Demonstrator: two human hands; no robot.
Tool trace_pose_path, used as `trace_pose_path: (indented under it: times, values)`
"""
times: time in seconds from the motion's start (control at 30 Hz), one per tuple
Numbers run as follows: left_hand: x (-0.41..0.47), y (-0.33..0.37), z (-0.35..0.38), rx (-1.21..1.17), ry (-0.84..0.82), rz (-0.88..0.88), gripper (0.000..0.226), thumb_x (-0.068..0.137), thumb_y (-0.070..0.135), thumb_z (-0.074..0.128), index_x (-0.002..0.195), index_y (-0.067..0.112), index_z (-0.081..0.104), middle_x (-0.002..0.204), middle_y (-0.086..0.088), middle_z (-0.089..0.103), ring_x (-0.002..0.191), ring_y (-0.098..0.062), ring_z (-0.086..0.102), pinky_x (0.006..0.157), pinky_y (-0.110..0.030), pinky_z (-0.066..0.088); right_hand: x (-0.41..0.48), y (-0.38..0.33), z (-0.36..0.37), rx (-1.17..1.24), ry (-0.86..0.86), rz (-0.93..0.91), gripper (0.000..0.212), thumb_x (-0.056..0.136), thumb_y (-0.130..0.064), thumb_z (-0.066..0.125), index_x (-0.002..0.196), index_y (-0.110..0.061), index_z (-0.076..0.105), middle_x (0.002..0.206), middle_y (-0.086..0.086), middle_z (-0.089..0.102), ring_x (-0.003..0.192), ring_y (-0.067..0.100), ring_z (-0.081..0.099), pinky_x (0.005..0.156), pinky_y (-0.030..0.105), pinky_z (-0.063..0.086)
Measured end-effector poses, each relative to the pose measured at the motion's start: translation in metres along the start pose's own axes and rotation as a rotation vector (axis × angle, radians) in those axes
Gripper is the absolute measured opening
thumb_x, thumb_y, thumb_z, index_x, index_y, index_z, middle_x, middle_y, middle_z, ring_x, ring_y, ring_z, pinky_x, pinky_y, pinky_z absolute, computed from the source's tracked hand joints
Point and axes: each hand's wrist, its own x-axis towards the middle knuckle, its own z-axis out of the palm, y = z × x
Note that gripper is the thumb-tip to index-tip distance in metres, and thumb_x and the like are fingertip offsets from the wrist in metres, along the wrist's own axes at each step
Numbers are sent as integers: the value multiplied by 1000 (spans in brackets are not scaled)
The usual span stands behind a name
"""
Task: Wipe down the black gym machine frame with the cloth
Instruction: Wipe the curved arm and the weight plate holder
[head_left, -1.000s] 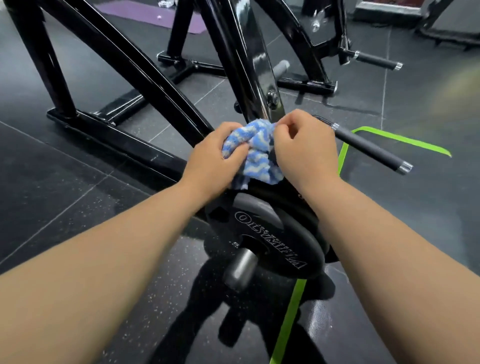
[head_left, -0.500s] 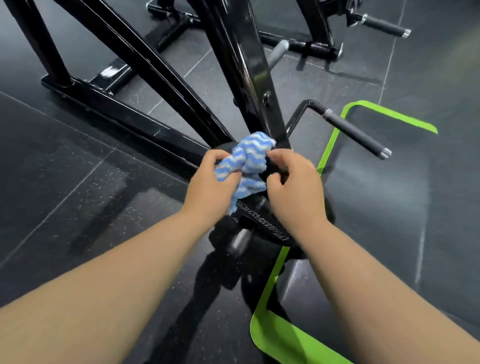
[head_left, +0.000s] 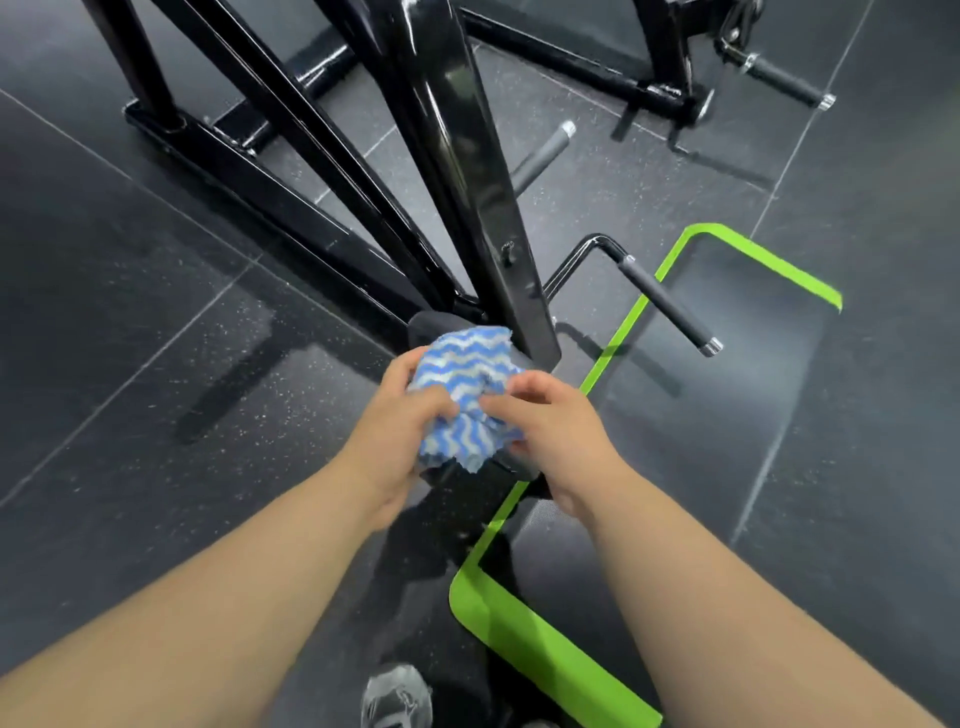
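Observation:
A blue-and-white wavy-striped cloth (head_left: 465, 389) is bunched between both hands at the foot of the glossy black machine frame arm (head_left: 462, 156). My left hand (head_left: 400, 431) grips the cloth from the left, thumb curled over it. Over on the right side, my right hand (head_left: 558, 431) pinches the cloth with its fingertips. The cloth lies over a black weight plate (head_left: 431, 325) at the arm's lower end; most of the plate is hidden by the cloth and hands.
A padded handle bar (head_left: 665, 304) sticks out to the right of the arm. Slanted black struts (head_left: 291, 135) and a base rail (head_left: 244, 176) run off to the left. Green floor tape (head_left: 545, 649) outlines a zone. My grey shoe (head_left: 397, 699) is below.
The view has tilted down and pulled back. Both hands with the cloth have slid lower along the arm, onto the weight plate, whose lettering is now covered.

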Motion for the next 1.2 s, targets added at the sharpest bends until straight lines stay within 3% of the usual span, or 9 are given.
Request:
trace_pose_path:
  times: [0.13,0.33,0.47,0.6,0.77,0.87,0.93,1.1,1.2]
  values:
    - [8,18,-21,161,13,-15,17,91,10,61,106,14,65,97,-6,73,82,-18,70,74,-31,52,10,-13,9,244,14,85,18,93,-30,61,86,-13,66,83,1,71,73,15,66,66,25,49]
    - [3,24,-34,236,-62,-250,30,96,41,52,110,20,66,104,-9,73,96,-29,69,87,-38,51,12,-13,18,427,-55,236,39,88,-12,61,126,-20,55,101,6,69,81,18,66,70,30,51]
    - [9,21,-31,47,-18,-251,33,84,16,60,116,26,59,105,-8,70,90,-28,65,80,-41,48,16,-12,16,214,-78,166,18,89,-7,59,105,-4,66,97,16,72,81,25,66,75,36,50]
    - [9,9,-14,115,168,-104,10,91,15,62,99,19,65,87,-4,72,72,-16,68,64,-28,52,27,-10,7,134,-71,146,12,85,-4,63,91,-11,54,77,9,63,57,15,58,49,22,44]
    - [2,-5,6,70,272,-181,39,80,44,72,99,10,68,94,-10,74,88,-26,71,84,-41,56,17,3,-8,3,-221,165,20,84,-1,65,104,-7,65,90,9,75,78,20,71,65,29,56]
    - [-10,-15,15,-67,231,-263,44,68,24,68,107,4,63,99,-16,70,89,-29,68,85,-41,53,12,10,-22,-46,-99,142,14,87,-9,65,97,-1,68,96,18,72,85,29,71,75,41,58]
    - [-13,-20,19,87,265,-188,27,77,9,67,104,8,67,94,-11,72,81,-22,68,76,-34,53,10,11,-31,-66,-57,123,14,87,-11,62,97,-1,65,95,19,72,87,31,70,78,49,56]
    - [-10,-7,49,366,349,14,9,86,23,65,89,31,68,82,8,72,79,-11,68,73,-30,53,-1,-11,-49,94,-201,157,16,88,-12,65,104,-15,66,96,5,75,88,21,72,73,34,58]
    - [2,7,74,436,280,33,13,80,23,71,91,30,66,81,8,71,77,-13,67,71,-32,53,7,-19,-77,83,-117,92,20,79,-1,65,97,-10,67,88,3,74,78,15,69,63,24,53]
